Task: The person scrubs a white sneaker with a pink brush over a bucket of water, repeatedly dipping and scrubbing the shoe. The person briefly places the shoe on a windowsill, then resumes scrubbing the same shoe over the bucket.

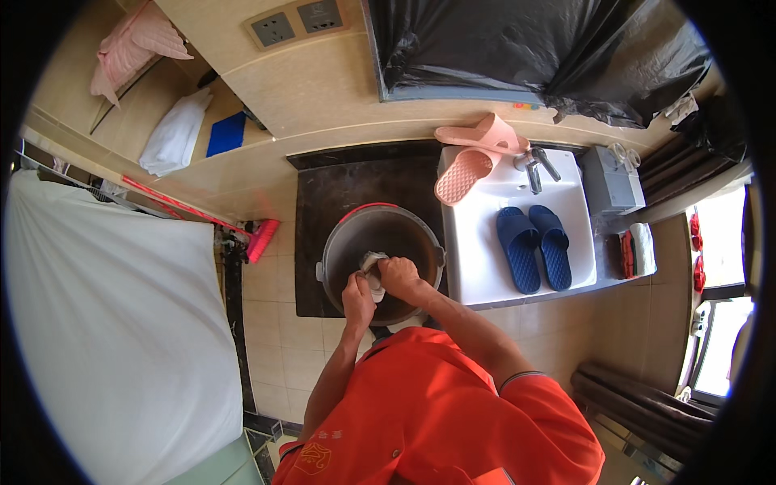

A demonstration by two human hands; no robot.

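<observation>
A round grey bucket [384,224] with a red strip on its far rim stands on the dark countertop [315,182]. Over its mouth, my left hand [359,300] and my right hand [400,277] grip a pale, light-coloured item [374,280] between them. It may be a cloth or a shoe; the hands hide part of it. Dark blue slippers [519,251] lie side by side in the white sink [476,273], just right of the bucket. Pink slippers [467,176] rest on the sink's far left corner, beside the metal faucet [533,168].
A grey box [612,182] and folded cloths [639,250] sit right of the sink. A pink broom [262,240] leans at the left, near a large white sheet [121,315]. Shelves at the upper left hold a white towel [177,133] and a blue cloth [226,134].
</observation>
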